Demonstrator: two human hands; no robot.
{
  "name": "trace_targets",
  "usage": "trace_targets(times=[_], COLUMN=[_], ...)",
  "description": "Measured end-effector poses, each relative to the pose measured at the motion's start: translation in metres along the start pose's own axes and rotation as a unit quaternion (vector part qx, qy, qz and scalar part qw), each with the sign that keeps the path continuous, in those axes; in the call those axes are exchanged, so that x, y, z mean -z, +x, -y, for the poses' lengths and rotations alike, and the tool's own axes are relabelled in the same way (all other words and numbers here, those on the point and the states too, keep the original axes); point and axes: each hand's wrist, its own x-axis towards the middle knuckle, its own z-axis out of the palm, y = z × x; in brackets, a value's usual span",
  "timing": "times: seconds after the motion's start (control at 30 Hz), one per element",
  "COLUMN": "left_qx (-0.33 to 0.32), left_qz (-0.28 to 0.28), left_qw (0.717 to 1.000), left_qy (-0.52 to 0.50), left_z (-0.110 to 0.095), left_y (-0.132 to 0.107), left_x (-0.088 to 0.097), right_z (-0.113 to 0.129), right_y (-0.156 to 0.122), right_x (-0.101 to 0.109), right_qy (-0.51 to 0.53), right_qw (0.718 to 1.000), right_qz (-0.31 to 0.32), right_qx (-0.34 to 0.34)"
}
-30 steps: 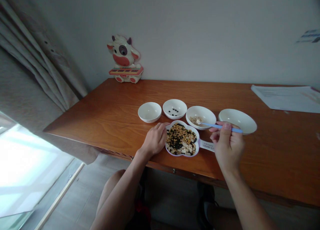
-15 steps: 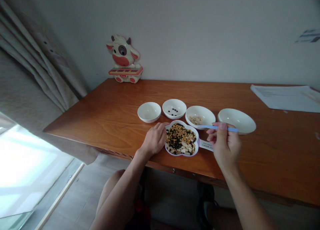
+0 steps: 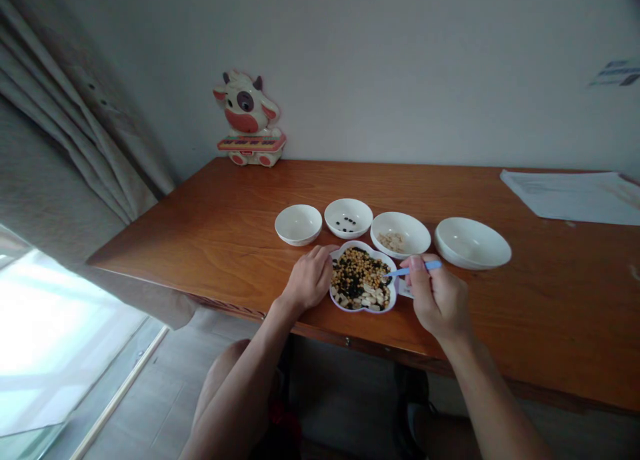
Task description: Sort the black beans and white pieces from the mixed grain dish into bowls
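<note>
- While the right hand pinches a blue plastic utensil between thumb and fingers, its tip sits just over the bean mix
- left hand lies open, touching the rim of the flower-shaped dish
- step looks like picking from the mix; next move calls for lowering the tip onto one piece
- behind dish: bowl of black beans, bowl of pale pieces, plain white bowl, wide white bowl
- farther: wooden table, cow toy, papers
</note>
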Motion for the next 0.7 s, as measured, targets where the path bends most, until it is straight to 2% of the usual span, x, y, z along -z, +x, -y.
trace_targets(times=[0.13, 0.27, 0.57, 0.7], left_qx=[-0.001, -0.001, -0.004, -0.006], left_qz=[0.001, 0.0, 0.002, 0.0], left_qw=[1.0, 1.0, 1.0, 1.0], left_qy=[0.001, 0.003, 0.005, 0.001], left_z=[0.001, 0.0, 0.0, 0.001], left_y=[0.0, -0.001, 0.0, 0.0], left_x=[0.0, 0.0, 0.001, 0.0], right_z=[0.001, -0.003, -0.006, -0.007], right_y=[0.003, 0.003, 0.002, 0.001], right_x=[0.005, 0.013, 0.019, 0.021], right_qy=[-0.04, -0.032, 0.024, 0.043], right_qw=[0.995, 0.985, 0.975, 0.974], right_qz=[0.019, 0.032, 0.077, 0.091], right_qx=[0.092, 0.166, 0.206, 0.202])
